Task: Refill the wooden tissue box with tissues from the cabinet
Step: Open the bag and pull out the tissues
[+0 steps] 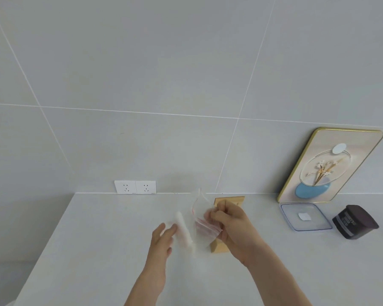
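My right hand (228,226) pinches a clear plastic wrapper (205,219) with red print, fingers closed on it, directly in front of the wooden tissue box (229,200) standing on the white desk (97,239). My left hand (163,238) is partly open, fingers touching the white tissue stack (182,228), which is blurred, just left of the wrapper. Far right on the desk: a clear container (305,217), a dark device (355,221), and a framed picture (332,164) leaning against the tiled wall.

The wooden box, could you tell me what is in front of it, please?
The right hand and a clear wrapper cover most of the wooden box; its opening and contents are hidden.
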Demonstrator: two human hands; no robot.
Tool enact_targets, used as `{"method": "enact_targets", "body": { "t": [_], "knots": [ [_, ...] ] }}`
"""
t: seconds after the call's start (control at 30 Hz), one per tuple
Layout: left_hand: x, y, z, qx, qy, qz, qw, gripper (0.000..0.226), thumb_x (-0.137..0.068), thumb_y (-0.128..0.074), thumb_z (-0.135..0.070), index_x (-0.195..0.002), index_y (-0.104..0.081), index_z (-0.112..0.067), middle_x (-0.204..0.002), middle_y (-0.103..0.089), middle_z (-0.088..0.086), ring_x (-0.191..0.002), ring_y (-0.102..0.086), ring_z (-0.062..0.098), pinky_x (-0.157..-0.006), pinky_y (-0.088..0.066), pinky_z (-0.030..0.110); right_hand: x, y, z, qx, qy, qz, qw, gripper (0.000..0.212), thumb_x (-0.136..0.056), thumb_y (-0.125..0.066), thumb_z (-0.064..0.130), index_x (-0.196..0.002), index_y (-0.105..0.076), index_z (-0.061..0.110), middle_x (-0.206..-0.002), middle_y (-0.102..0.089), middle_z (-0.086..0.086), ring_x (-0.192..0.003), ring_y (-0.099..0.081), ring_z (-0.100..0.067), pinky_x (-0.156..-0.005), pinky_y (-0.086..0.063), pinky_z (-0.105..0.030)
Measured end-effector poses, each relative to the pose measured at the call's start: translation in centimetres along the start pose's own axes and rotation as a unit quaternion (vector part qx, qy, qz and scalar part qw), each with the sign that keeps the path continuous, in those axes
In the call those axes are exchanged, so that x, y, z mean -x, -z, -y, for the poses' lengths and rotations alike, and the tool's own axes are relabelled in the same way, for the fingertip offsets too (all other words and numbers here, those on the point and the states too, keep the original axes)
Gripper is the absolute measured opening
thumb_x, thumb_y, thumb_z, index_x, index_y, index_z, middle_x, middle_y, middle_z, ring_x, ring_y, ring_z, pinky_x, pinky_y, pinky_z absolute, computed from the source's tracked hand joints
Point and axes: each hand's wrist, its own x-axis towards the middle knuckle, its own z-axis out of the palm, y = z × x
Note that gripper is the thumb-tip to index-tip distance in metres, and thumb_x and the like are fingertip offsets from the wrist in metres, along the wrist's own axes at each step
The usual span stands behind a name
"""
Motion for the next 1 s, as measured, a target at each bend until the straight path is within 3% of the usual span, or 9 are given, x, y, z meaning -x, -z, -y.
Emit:
{"method": "enact_targets", "body": {
  "t": [0.13, 0.2, 0.3, 0.4, 0.5, 0.67, 0.8, 0.9, 1.0],
  "knots": [
    [0.2, -0.5, 0.3, 0.021, -0.002, 0.068, 0.997, 0.047, -0.082, -0.077, -0.028, -0.121, -0.071, -0.004, -0.106, -0.079, 0.012, -0.100, -0.073, 0.029, -0.099, -0.056, 0.047, 0.4, 1.5, 0.4, 0.007, 0.021, -0.001, 1.000, 0.028, -0.095, -0.051, -0.014, -0.084, -0.060, 0.010, -0.083, -0.071, -0.010, -0.070, -0.067, -0.024, -0.061, -0.057, -0.032],
    [0.4, -0.9, -0.1, 0.007, -0.059, 0.028, 0.998, 0.030, -0.086, -0.076, -0.017, -0.113, -0.074, -0.005, -0.106, -0.078, 0.017, -0.095, -0.072, 0.025, -0.086, -0.060, 0.042, 0.7, 2.3, 0.4, 0.040, 0.029, -0.033, 0.998, 0.019, -0.096, -0.055, -0.011, -0.096, -0.069, 0.004, -0.089, -0.073, -0.014, -0.078, -0.073, -0.028, -0.067, -0.063, -0.038],
    [0.3, -1.3, -1.4, -0.058, -0.140, -0.039, 0.988, 0.018, -0.087, -0.077, -0.010, -0.105, -0.073, -0.011, -0.101, -0.077, 0.010, -0.094, -0.072, 0.026, -0.086, -0.062, 0.048, 0.9, 3.3, 0.1, 0.051, 0.018, -0.022, 0.998, 0.022, -0.099, -0.063, 0.006, -0.115, -0.076, 0.013, -0.110, -0.076, -0.017, -0.101, -0.074, -0.038, -0.071, -0.065, -0.042],
    [0.4, -1.5, -2.4, -0.131, -0.209, -0.070, 0.967, 0.014, -0.086, -0.077, -0.012, -0.095, -0.069, -0.017, -0.092, -0.075, 0.006, -0.084, -0.068, 0.025, -0.078, -0.058, 0.046, 1.3, 3.9, 0.1, 0.058, -0.039, 0.028, 0.997, 0.025, -0.103, -0.061, 0.021, -0.122, -0.076, 0.022, -0.123, -0.076, -0.014, -0.110, -0.073, -0.040, -0.074, -0.064, -0.045],
    [0.6, -1.7, -2.8, -0.175, -0.252, -0.083, 0.948, 0.012, -0.085, -0.076, -0.018, -0.087, -0.064, -0.019, -0.083, -0.071, 0.003, -0.081, -0.067, 0.029, -0.074, -0.056, 0.047, 1.1, 4.4, -0.2, 0.034, -0.079, 0.061, 0.994, 0.031, -0.103, -0.058, 0.008, -0.127, -0.073, 0.019, -0.126, -0.074, -0.018, -0.106, -0.075, -0.040, -0.072, -0.064, -0.046],
    [1.0, -2.2, -2.9, -0.183, -0.253, -0.071, 0.947, 0.010, -0.086, -0.075, -0.017, -0.086, -0.066, -0.022, -0.081, -0.072, -0.008, -0.079, -0.067, 0.024, -0.071, -0.053, 0.039, 1.6, 3.5, 0.1, 0.110, -0.118, 0.072, 0.984, 0.037, -0.076, -0.080, 0.021, -0.113, -0.080, 0.019, -0.113, -0.079, -0.012, -0.094, -0.078, -0.034, -0.069, -0.064, -0.045],
    [0.8, -2.0, -2.5, -0.188, -0.247, -0.065, 0.948, 0.010, -0.085, -0.075, -0.018, -0.086, -0.066, -0.023, -0.081, -0.072, -0.003, -0.081, -0.068, 0.028, -0.071, -0.055, 0.042, 1.6, 3.0, -0.2, 0.123, -0.132, 0.052, 0.982, 0.042, -0.082, -0.086, 0.036, -0.118, -0.075, 0.015, -0.131, -0.068, -0.013, -0.099, -0.078, -0.034, -0.072, -0.065, -0.050],
    [1.0, -2.0, -2.4, -0.199, -0.256, -0.053, 0.944, 0.011, -0.086, -0.075, -0.019, -0.087, -0.065, -0.023, -0.082, -0.071, -0.001, -0.082, -0.067, 0.029, -0.073, -0.056, 0.045, 1.5, 2.5, -0.1, 0.104, -0.141, 0.054, 0.983, 0.040, -0.076, -0.087, 0.040, -0.111, -0.076, 0.022, -0.129, -0.066, -0.013, -0.110, -0.073, -0.042, -0.074, -0.063, -0.053],
    [1.1, -2.1, -2.4, -0.211, -0.265, -0.015, 0.941, 0.010, -0.088, -0.075, -0.019, -0.089, -0.066, -0.022, -0.086, -0.071, 0.004, -0.084, -0.065, 0.032, -0.073, -0.055, 0.047, 0.9, 1.8, -0.6, 0.097, -0.144, 0.030, 0.984, 0.033, -0.075, -0.090, 0.038, -0.103, -0.080, 0.023, -0.122, -0.069, -0.014, -0.103, -0.075, -0.040, -0.077, -0.064, -0.055]
  ]
}}
